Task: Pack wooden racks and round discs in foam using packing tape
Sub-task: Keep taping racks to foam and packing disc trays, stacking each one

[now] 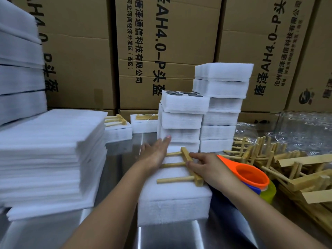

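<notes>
Lying flat atop a white foam block, the wooden rack sits at the centre of the steel surface, its three pegs pointing left. Right hand: grip pinching the rack's crossbar. Left hand: grip spread, fingers straight, resting on the foam at the peg tips. Foam packs stacked just behind; foam sheets piled left; orange cup and loose racks right; cardboard boxes beyond.

Rotated black print on the stacked cardboard boxes: "AH4.0-P头盔", "唐泽通信科技有限公司", "河北河间经济开发区(西区)".
</notes>
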Tool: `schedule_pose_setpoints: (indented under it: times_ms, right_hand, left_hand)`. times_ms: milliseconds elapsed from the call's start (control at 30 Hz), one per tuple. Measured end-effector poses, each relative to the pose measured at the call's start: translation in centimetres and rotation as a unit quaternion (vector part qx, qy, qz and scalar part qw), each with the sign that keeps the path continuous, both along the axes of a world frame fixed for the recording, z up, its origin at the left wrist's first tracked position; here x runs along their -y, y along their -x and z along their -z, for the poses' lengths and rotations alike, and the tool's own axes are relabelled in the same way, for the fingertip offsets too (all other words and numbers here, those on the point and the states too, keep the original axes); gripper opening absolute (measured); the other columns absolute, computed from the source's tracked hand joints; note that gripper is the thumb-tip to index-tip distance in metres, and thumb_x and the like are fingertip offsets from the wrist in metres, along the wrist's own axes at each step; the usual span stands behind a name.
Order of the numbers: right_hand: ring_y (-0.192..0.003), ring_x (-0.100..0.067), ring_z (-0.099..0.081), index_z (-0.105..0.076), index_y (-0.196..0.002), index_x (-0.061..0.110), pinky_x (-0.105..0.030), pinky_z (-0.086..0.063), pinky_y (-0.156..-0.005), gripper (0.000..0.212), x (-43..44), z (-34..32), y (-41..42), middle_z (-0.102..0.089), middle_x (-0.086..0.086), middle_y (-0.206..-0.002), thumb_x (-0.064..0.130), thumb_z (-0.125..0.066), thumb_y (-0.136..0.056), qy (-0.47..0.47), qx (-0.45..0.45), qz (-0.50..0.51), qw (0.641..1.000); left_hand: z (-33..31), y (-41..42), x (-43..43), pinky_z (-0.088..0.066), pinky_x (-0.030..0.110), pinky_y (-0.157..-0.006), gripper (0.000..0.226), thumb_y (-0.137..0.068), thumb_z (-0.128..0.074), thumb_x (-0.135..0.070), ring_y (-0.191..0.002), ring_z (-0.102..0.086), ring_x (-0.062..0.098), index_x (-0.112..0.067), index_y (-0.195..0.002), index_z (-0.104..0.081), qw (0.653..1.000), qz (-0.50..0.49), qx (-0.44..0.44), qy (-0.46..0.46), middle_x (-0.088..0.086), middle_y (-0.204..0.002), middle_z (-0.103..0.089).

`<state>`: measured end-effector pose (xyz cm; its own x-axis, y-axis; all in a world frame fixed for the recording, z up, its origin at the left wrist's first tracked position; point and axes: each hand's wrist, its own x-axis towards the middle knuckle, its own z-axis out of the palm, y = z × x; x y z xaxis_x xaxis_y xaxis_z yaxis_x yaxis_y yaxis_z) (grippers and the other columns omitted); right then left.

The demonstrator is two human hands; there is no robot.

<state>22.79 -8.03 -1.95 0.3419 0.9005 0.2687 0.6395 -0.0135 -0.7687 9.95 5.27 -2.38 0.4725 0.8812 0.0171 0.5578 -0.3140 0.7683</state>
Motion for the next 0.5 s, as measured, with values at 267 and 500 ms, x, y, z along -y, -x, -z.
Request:
schedule_pose_setpoints:
  times_ms: [267, 500]
  right_hand:
    - [-0.073, -0.009, -0.060, -0.062, -0.106, 0.027, -0.018, -0.044, -0.064, 0.016, 1.7, 1.0, -0.4, -0.064, 0.005, -0.078, 0.028, -0.061, -0.091, -0.090, 0.000, 0.054, 0.995]
    - [-0.096, -0.015, -0.048, -0.045, -0.106, 0.036, -0.037, -0.036, -0.083, 0.039, 7.6, 2.6, -1.9, -0.051, 0.010, -0.103, 0.043, -0.066, -0.074, -0.167, 0.336, 0.178, 0.910]
  left_hand:
    - [0.0, -0.5, 0.9, -0.002, 0.052, -0.113, 0.079, -0.079, -0.019, -0.080, -0.145, 0.015, 0.025, -0.042, -0.148, -0.009, 0.964, 0.010, -0.246, -0.098, 0.011, -0.158, 0.013]
    - [0.0, -0.3, 0.7, -0.002, 0.050, -0.115, 0.074, -0.083, -0.025, -0.073, -0.144, 0.016, 0.023, -0.042, -0.148, -0.009, 0.966, 0.013, -0.239, -0.093, 0.008, -0.158, 0.014]
